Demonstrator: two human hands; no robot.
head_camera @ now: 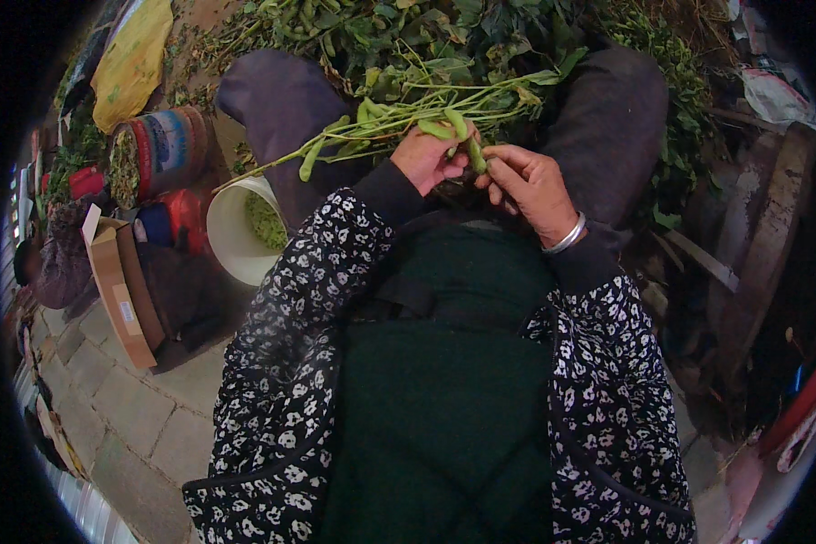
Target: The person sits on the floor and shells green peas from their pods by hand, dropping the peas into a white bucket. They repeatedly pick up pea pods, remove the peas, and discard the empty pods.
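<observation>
My left hand (427, 162) is closed around green soybean stalks (374, 129) that lie across my lap, with plump pods hanging from them. One pod (477, 158) points down between my two hands. The thumb and fingers of my right hand (532, 185), with a silver bangle (568, 235) at the wrist, pinch that pod's lower end. To the left of my left forearm, a white plastic bucket (228, 234) leans with its mouth towards me. Small green pieces, probably shelled beans, lie inside it (265, 219).
Leafy bean plants (442, 34) are heaped beyond my knees. On the left are a plastic pail (170, 149) of plant scraps, an opened cardboard box (126, 299) and a yellow sack (132, 61). A worn wooden frame (761, 224) stands at right. Paving stones (132, 401) cover the ground.
</observation>
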